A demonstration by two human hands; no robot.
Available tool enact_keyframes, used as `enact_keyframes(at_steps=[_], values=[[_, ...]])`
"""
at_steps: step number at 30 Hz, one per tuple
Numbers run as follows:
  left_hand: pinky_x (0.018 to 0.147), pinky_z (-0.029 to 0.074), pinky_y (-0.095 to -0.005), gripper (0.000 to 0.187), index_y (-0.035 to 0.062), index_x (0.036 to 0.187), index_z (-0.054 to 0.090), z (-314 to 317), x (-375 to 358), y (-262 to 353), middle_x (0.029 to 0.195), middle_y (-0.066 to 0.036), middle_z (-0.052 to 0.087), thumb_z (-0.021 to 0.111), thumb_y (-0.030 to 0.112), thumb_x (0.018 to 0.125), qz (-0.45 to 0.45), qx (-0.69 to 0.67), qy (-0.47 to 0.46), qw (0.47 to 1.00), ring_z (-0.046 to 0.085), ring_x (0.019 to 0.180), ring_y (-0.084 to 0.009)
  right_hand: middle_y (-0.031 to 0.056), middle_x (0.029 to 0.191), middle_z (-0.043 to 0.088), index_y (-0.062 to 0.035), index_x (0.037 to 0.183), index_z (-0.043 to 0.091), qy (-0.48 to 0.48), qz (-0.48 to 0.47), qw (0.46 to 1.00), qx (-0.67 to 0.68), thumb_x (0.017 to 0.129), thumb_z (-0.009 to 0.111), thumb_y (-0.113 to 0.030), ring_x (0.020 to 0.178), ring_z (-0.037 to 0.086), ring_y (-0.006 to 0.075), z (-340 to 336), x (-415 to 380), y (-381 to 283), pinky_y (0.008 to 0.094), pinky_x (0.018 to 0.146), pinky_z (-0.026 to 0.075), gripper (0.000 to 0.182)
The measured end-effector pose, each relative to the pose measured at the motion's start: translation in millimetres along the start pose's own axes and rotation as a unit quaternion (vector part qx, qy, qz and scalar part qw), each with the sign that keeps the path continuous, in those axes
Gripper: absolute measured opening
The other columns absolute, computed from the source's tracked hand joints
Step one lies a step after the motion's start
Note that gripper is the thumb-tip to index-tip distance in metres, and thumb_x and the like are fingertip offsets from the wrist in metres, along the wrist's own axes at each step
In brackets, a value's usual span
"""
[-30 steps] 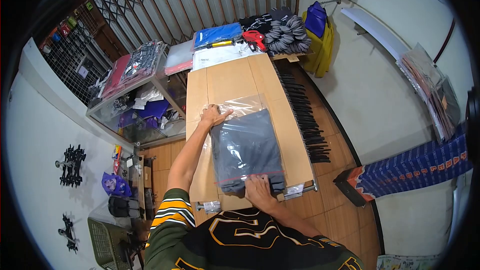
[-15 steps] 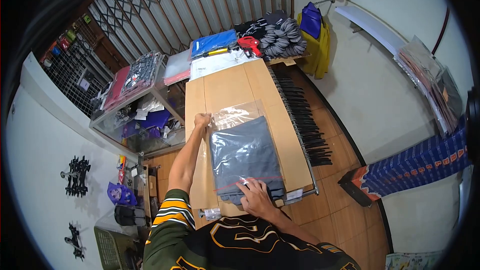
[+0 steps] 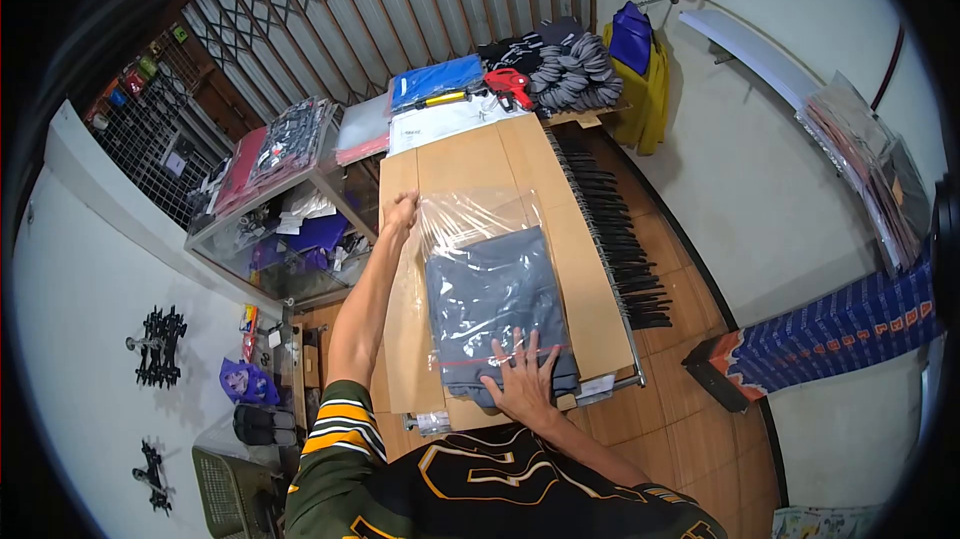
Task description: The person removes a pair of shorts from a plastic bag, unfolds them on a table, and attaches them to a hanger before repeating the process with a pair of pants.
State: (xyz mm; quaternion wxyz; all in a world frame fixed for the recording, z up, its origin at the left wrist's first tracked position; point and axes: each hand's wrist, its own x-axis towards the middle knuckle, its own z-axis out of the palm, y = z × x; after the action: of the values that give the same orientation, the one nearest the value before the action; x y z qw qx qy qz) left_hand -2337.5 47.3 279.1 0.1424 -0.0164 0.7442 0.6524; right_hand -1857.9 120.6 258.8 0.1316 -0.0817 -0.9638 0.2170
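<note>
A folded dark grey garment (image 3: 490,289) lies inside a clear plastic bag (image 3: 475,214) with a red line across its near part. The garment's folded near edge sticks out past that line. My left hand (image 3: 400,210) is closed on the bag's far left corner, which is pulled taut with creases fanning out. With fingers spread, my right hand (image 3: 525,384) lies flat on the near part of the garment and the bag. Under all this is a brown cardboard sheet (image 3: 590,339) on the table.
Black hangers (image 3: 620,239) line the table's right side. At the far end are a blue packet (image 3: 437,82), a red tape dispenser (image 3: 509,87) and bundled grey straps or cloth (image 3: 575,74). A glass case (image 3: 290,239) stands left; a long blue box (image 3: 820,334) is at right.
My right hand has gone from curled fingers at the red line to spread flat. The bag's far end is pulled further out and tauter by my left hand.
</note>
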Motion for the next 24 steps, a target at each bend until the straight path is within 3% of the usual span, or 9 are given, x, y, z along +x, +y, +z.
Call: enact_keyframes(at_steps=[5, 7, 9, 11, 16, 19, 24], values=[[0.052, 0.035, -0.021, 0.018, 0.0128, 0.097, 0.068, 3, -29, 79, 0.078, 0.004, 0.059, 0.071, 0.031, 0.097, 0.11, -0.041, -0.046, 0.992, 0.047, 0.06, -0.0055, 0.0277, 0.161, 0.028, -0.0145, 0.153, 0.044, -0.016, 0.007, 1.0, -0.002, 0.091, 0.062, -0.054, 0.147, 0.021, 0.0535, -8, 1, -4, 0.0831, 0.105, 0.012, 0.076], [0.049, 0.032, -0.0226, 0.019, 0.0112, 0.093, 0.068, 6, -30, 111, 0.076, 0.004, 0.059, 0.071, 0.03, 0.097, 0.154, -0.056, -0.026, 0.986, 0.043, 0.055, -0.0055, 0.0264, 0.161, 0.028, -0.0162, 0.153, 0.044, -0.012, 0.01, 1.0, 0.001, 0.09, 0.063, -0.053, 0.148, 0.02, 0.053, -8, 0, -5, 0.082, 0.107, 0.01, 0.075], [0.057, 0.036, -0.021, 0.02, 0.0097, 0.1, 0.069, 3, -29, 142, 0.086, 0.003, 0.062, 0.07, 0.029, 0.097, 0.193, -0.07, -0.045, 0.978, 0.05, 0.07, -0.005, 0.0266, 0.161, 0.028, -0.018, 0.154, 0.043, -0.01, 0.012, 1.0, 0.0, 0.089, 0.063, -0.053, 0.148, 0.02, 0.0534, -8, 0, -6, 0.0818, 0.108, 0.007, 0.076], [0.058, 0.036, -0.0205, 0.02, 0.0096, 0.102, 0.069, 3, -34, 171, 0.087, 0.002, 0.064, 0.071, 0.029, 0.097, 0.229, -0.101, -0.046, 0.967, 0.052, 0.072, -0.0047, 0.0259, 0.161, 0.028, -0.0186, 0.154, 0.043, -0.011, 0.017, 1.0, -0.001, 0.089, 0.063, -0.053, 0.148, 0.019, 0.0528, -10, 0, -8, 0.0811, 0.108, 0.007, 0.076], [0.059, 0.039, -0.0198, 0.019, 0.0096, 0.103, 0.069, -2, -107, 232, 0.086, 0.005, 0.066, 0.072, 0.027, 0.097, 0.273, -0.142, -0.047, 0.95, 0.054, 0.072, -0.0029, 0.0245, 0.161, 0.03, -0.0185, 0.152, 0.046, -0.007, 0.027, 0.999, -0.019, 0.088, 0.066, -0.052, 0.149, 0.019, 0.0511, -11, -1, -15, 0.08, 0.109, 0.007, 0.075], [0.062, 0.045, -0.0195, 0.019, 0.0098, 0.103, 0.069, -30, -131, 251, 0.09, 0.005, 0.07, 0.073, 0.026, 0.096, 0.298, -0.215, -0.045, 0.929, 0.063, 0.08, -0.0044, 0.0239, 0.161, 0.03, -0.0184, 0.151, 0.048, -0.006, 0.037, 0.999, -0.03, 0.086, 0.068, -0.051, 0.149, 0.019, 0.0506, -9, -2, -20, 0.0794, 0.11, 0.007, 0.076], [0.071, 0.047, -0.0199, 0.013, 0.0111, 0.105, 0.067, -122, -203, 270, 0.092, 0.005, 0.066, 0.069, 0.023, 0.099, 0.363, -0.242, -0.096, 0.895, 0.062, 0.084, -0.0048, 0.023, 0.159, 0.034, -0.016, 0.149, 0.049, -0.027, 0.068, 0.996, -0.041, 0.085, 0.068, -0.055, 0.149, 0.023, 0.0481, -11, -1, -31, 0.0759, 0.113, 0.009, 0.078]])
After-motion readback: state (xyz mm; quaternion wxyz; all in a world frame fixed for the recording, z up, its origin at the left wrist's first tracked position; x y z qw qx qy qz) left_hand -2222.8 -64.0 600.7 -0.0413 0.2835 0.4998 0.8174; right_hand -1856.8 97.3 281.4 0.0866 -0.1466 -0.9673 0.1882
